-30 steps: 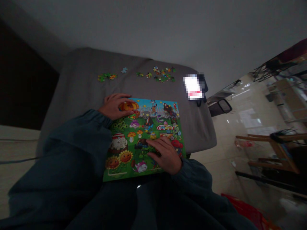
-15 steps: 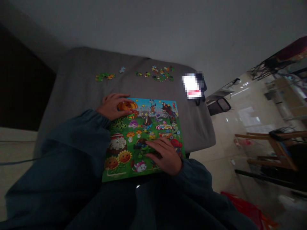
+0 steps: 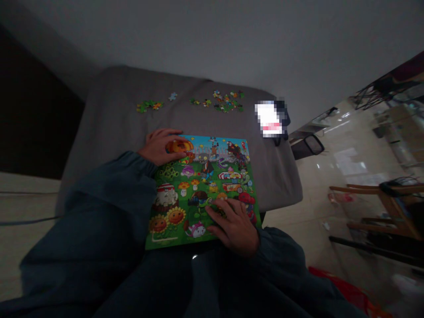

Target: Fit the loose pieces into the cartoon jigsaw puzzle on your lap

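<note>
A cartoon jigsaw puzzle (image 3: 207, 176) lies flat at the near edge of the cloth-covered table, its picture showing sunflowers, mushrooms and zombies on green. My left hand (image 3: 162, 146) rests over its upper left corner, thumb on the picture and fingers stretched along the top edge. On the lower right part lies my right hand (image 3: 236, 225), fingers extended and thumb apart, covering some of the picture. No loose piece shows in either hand. A pale L-shaped line marks the puzzle's lower left corner.
Loose puzzle pieces (image 3: 228, 101) lie in a cluster at the back, with another group (image 3: 149, 106) further left and a blue piece (image 3: 172, 96) beside it. A bright blurred-out object (image 3: 269, 118) stands at the back right. A wooden chair (image 3: 364, 190) is beyond the table.
My right hand has slid slightly down and right over the puzzle, uncovering more of the picture's middle. My left hand keeps its place. The whole view has shifted a little.
</note>
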`<state>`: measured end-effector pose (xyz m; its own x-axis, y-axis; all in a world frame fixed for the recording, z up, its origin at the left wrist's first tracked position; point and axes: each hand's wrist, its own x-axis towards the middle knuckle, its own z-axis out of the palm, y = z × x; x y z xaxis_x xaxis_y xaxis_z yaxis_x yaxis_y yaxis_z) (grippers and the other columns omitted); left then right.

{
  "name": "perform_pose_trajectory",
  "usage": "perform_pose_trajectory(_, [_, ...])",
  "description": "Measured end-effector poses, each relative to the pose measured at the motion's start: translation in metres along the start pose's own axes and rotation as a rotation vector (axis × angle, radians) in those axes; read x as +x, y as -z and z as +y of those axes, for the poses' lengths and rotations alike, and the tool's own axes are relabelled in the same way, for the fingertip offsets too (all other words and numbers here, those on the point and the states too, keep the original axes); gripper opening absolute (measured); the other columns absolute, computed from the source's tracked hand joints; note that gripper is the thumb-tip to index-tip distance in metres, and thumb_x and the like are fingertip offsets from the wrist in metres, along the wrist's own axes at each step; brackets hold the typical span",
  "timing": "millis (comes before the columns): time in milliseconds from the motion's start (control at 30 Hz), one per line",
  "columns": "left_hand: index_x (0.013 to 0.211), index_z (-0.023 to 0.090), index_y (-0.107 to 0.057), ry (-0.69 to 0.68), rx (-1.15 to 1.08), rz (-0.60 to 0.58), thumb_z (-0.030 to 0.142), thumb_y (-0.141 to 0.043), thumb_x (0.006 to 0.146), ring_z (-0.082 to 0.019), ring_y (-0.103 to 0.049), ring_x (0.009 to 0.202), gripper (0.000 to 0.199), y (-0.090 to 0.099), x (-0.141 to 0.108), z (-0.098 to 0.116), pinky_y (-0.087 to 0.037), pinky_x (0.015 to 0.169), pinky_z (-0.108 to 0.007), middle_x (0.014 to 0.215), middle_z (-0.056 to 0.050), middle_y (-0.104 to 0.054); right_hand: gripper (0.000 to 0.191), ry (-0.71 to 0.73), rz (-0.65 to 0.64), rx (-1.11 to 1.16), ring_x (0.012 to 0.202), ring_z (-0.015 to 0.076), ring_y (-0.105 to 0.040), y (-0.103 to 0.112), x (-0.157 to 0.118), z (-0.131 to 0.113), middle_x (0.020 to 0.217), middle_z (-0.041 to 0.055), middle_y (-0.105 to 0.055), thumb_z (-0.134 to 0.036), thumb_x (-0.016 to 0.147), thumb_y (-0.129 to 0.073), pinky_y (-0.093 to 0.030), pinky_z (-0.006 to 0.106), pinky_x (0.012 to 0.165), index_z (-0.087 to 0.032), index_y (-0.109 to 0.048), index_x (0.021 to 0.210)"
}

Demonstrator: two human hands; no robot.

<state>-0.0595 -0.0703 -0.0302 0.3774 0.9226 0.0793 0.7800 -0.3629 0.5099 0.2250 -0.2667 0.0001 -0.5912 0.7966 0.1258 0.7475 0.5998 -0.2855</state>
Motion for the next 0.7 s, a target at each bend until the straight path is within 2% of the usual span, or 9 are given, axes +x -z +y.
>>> perform_pose_trajectory(167, [0.120,0.034,-0.067,-0.006,-0.007,0.012,0.070,-0.057,0.079,-0.034,-0.044,0.133,0.055,0.000,0.000,-0.002,-0.024,0.111,-0.054,0.142,-0.004,-0.056,0.040,-0.001,-0.031,-0.010,0.114,0.0305,-0.048,0.005,0.001,0.000,0.131,0.0088,-0.062,-0.041,0.093,-0.063,-0.042,0.046,0.091,-0.024,-0.063,0.129])
perform_pose_trajectory(300, [0.119,0.033,-0.068,-0.008,-0.004,0.010,0.068,-0.057,0.079,-0.034,-0.045,0.133,0.054,0.000,0.000,-0.003,-0.026,0.110,-0.054,0.141,-0.005,-0.056,0.039,0.036,0.020,0.061,0.115,0.0293,-0.050,0.015,-0.002,0.012,0.132,0.0086,-0.062,-0.036,0.093,-0.062,-0.045,0.047,0.093,-0.025,-0.062,0.131])
perform_pose_trajectory(400, [0.119,0.032,-0.068,0.005,-0.009,0.027,0.065,-0.055,0.081,-0.033,-0.047,0.131,0.051,-0.001,0.000,-0.006,-0.029,0.111,-0.052,0.140,-0.003,-0.057,0.037,-0.047,0.136,0.133,0.114,0.0258,-0.055,0.024,-0.009,0.041,0.127,0.0090,-0.064,-0.028,0.096,-0.056,-0.047,0.046,0.098,-0.024,-0.060,0.133])
perform_pose_trajectory(533, [0.121,0.030,-0.065,0.078,0.030,0.144,0.057,-0.047,0.089,-0.029,-0.049,0.129,0.046,0.003,0.004,-0.019,-0.034,0.111,-0.048,0.140,-0.004,-0.057,0.031,-0.281,0.404,0.173,0.102,0.0244,-0.064,0.023,-0.022,0.093,0.111,0.0106,-0.068,-0.028,0.096,-0.055,-0.054,0.043,0.088,-0.023,-0.066,0.124])
perform_pose_trajectory(633, [0.126,0.025,-0.061,0.202,0.087,0.291,0.051,-0.044,0.095,-0.030,-0.043,0.133,0.044,0.021,0.015,-0.039,-0.031,0.115,-0.048,0.142,-0.005,-0.051,0.026,-0.432,0.526,0.230,0.092,0.0228,-0.067,0.013,-0.028,0.118,0.103,0.0105,-0.070,-0.029,0.095,-0.054,-0.058,0.040,0.080,-0.021,-0.071,0.113])
perform_pose_trajectory(700, [0.130,0.019,-0.057,0.274,0.119,0.341,0.046,-0.046,0.098,-0.032,-0.041,0.134,0.043,0.039,0.027,-0.055,-0.033,0.114,-0.051,0.143,-0.008,-0.048,0.023,-0.460,0.562,0.263,0.090,0.0223,-0.068,0.007,-0.028,0.124,0.099,0.0099,-0.071,-0.029,0.094,-0.054,-0.058,0.038,0.079,-0.019,-0.072,0.106])
